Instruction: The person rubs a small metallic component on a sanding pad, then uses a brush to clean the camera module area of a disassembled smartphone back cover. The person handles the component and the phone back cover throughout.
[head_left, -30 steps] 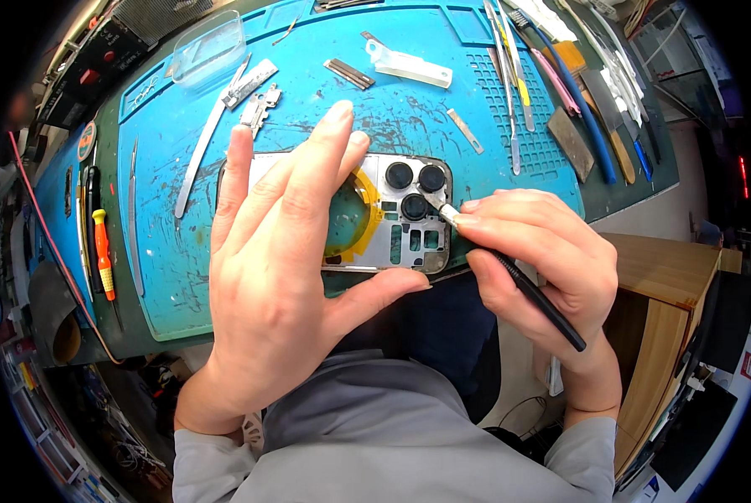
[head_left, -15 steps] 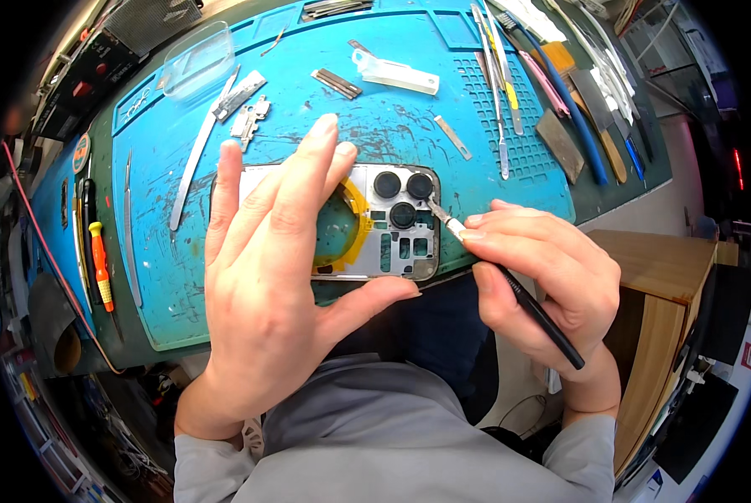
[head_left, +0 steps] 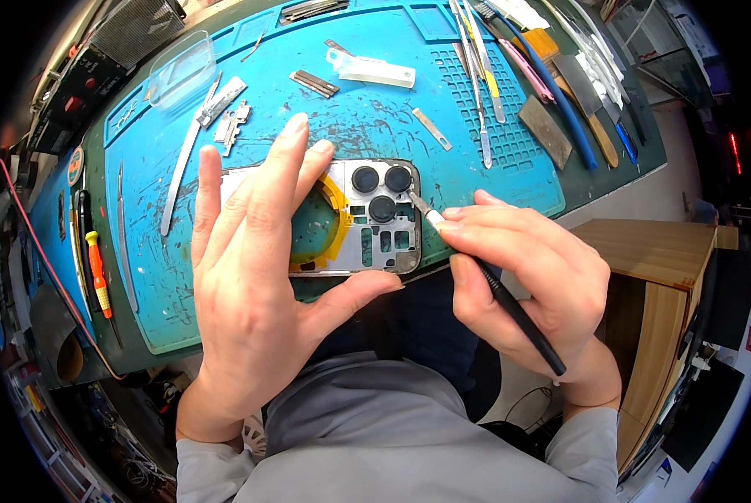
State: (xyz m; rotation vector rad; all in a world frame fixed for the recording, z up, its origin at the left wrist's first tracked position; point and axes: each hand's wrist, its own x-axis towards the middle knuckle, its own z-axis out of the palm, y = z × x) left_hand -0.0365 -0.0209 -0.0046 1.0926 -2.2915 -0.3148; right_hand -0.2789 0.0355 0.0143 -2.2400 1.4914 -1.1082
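A metal phone housing (head_left: 405, 243) lies flat on the blue mat, with yellow film around a round opening and three black camera lens rings in one corner. My left hand (head_left: 254, 243) rests across its left part, fingers stretched and spread past the far edge, thumb along the near edge, hiding that end. Between thumb and fingers, my right hand (head_left: 530, 268) holds a craft knife (head_left: 522, 323) with a black handle, white collar and metal blade. The blade tip meets the housing just right of the upper right lens ring, near the rim.
The blue work mat (head_left: 166, 314) carries a white plastic case (head_left: 375, 70), loose blades (head_left: 314, 84), small metal parts (head_left: 232, 126) and a clear box (head_left: 182, 69). Tweezers, brushes and spatulas crowd the far right; an orange screwdriver (head_left: 98, 272) lies left. A wooden cabinet (head_left: 652, 260) stands right.
The whole view has shifted slightly, so everything sits a little further left. My left hand remains on the housing, and the knife tip stays beside the upper right lens ring.
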